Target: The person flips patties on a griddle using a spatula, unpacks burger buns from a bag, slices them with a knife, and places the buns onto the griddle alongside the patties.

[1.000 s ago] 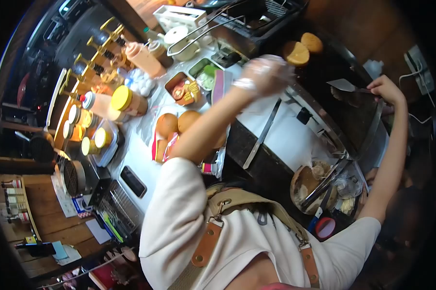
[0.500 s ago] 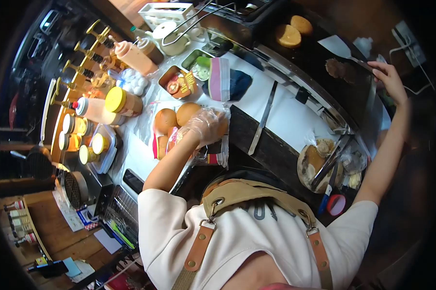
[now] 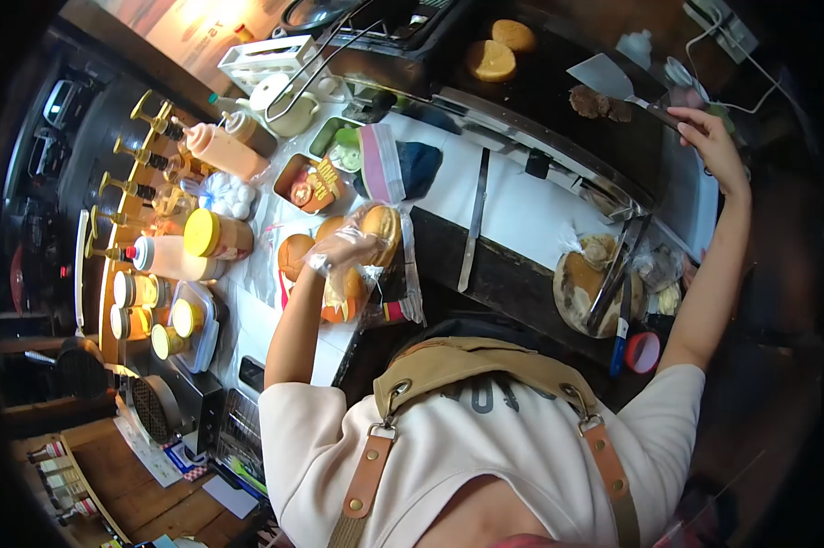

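Note:
My left hand (image 3: 346, 248), in a clear plastic glove, is at the opened plastic bag of buns. Its fingers are closed on a bun (image 3: 382, 230), which is tilted up with a paler side showing; the glove blurs the exact grip. Another round bun (image 3: 294, 256) lies beside the hand in the bag (image 3: 410, 288). My bare right hand (image 3: 712, 146) is wrapped round the dark handle of a spatula (image 3: 604, 77). The spatula's wide metal blade is over the dark griddle (image 3: 549, 119), right by a browned lump of meat (image 3: 598, 103). Two toasted bun halves (image 3: 491, 61) lie farther left on the griddle.
A long knife (image 3: 475, 219) lies across the white counter. Near my right side are a round wooden board (image 3: 572, 297) with tongs (image 3: 618, 279) and a red tape roll (image 3: 643, 352). Sauce bottles (image 3: 220, 151) and jars (image 3: 217, 235) stand along the left.
My left hand has drawn back leftward in the bag, and the bun at its fingers now shows tilted up. The spatula blade has come closer to the meat. The whole view has shifted slightly.

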A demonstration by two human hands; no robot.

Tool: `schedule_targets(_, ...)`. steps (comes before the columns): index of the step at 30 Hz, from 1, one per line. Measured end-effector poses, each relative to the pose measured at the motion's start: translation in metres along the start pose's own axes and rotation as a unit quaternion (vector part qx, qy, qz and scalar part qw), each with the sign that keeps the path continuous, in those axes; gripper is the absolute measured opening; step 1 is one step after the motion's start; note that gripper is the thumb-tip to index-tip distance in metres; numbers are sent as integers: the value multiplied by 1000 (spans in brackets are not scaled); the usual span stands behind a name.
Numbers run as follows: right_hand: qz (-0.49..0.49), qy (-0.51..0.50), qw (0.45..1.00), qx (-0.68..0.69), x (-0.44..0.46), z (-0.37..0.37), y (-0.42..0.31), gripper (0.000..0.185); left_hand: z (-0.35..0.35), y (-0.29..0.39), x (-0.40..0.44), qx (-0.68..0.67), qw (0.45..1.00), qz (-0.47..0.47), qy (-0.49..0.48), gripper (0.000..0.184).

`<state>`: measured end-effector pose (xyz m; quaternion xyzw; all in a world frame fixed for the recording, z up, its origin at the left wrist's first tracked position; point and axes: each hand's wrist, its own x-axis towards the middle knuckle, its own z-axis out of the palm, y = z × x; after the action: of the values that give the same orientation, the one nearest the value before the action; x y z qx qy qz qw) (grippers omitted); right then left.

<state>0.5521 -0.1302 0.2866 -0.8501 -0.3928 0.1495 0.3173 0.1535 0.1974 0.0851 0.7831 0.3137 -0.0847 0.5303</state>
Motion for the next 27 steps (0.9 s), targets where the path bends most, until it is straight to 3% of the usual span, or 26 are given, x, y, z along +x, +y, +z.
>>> schedule_targets(3, -51, 6, 999, 5, -14, 5, -2, 26, -2, 21, 8, -4, 999, 28, -18, 65)
schedule_targets(4, -59, 3, 998, 19, -21, 6, -10, 27, -2, 42, 8, -110, 985, 109, -71, 70)
schedule_targets(5, -72, 16, 997, 9, -27, 8, -12, 27, -9, 67, 10, -154, 977, 57, -134, 67)
schedule_targets(7, -67, 17, 997, 15, -38, 12, -25, 27, -6, 97, 37, -65, 974, 197, -86, 64)
schedule_targets(9, -75, 25, 997, 18, -45, 17, -23, 26, -6, 130, 84, 99, 955, 280, -31, 58)
schedule_targets(11, -45, 45, 998, 19, -54, 20, -20, 25, 9, 214, 83, 190, 970, 153, 8, 55)
schedule_targets(13, -21, 69, 997, 31, -61, 20, -4, 25, 19, 245, 96, 268, 930, 222, 114, 61)
schedule_targets(17, -13, 114, 991, -68, -46, 14, 21, 23, 49, 283, 135, 374, 906, 164, 113, 44)
schedule_targets(18, -6, 122, 985, -125, -37, 11, 22, 24, 58, 271, 168, 418, 879, 188, 132, 38)
schedule_targets(21, -22, -5, 999, -34, 22, -12, 58, 23, 73, 251, 218, 490, 823, 233, 165, 37)
schedule_targets(23, -10, -52, 998, 21, 57, -17, 62, 26, 76, 268, 200, 485, 832, 228, 146, 36)
schedule_targets(25, 9, -80, 996, -33, 79, -14, 41, 25, 75, 279, 164, 467, 855, 198, 112, 36)
schedule_targets(27, 68, -100, 988, -101, 100, -3, 37, 25, 73, 279, 153, 464, 839, 232, 164, 35)
